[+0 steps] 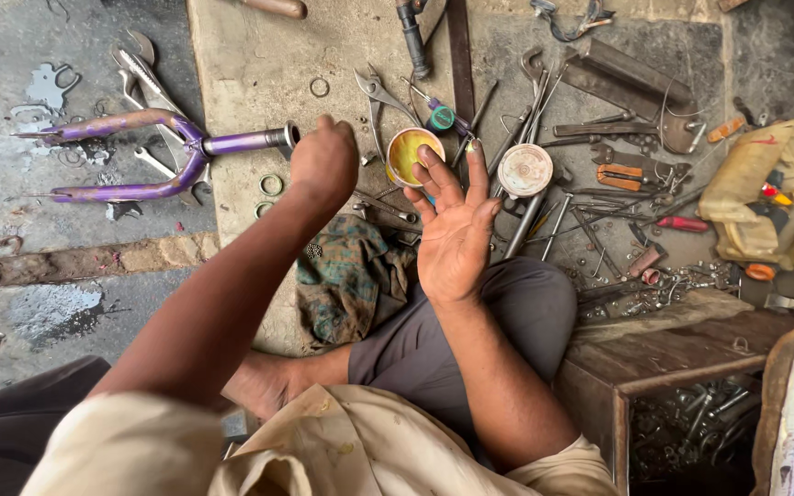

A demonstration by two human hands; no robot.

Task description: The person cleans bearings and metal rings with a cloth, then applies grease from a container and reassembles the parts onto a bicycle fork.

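The left hand was curled shut at the end of the purple bike fork. The right hand was open wide, empty, beside the yellow grease tin. Greasing the fork looked underway; scooping grease seemed next.

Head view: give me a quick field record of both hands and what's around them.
left hand: closed, at the steerer end of the purple bicycle fork
right hand: open, palm up, holds nothing
nearest right fingers: small yellow tin, open, its round lid beside
under forearms: patterned rag
right side: scattered wrenches and pliers
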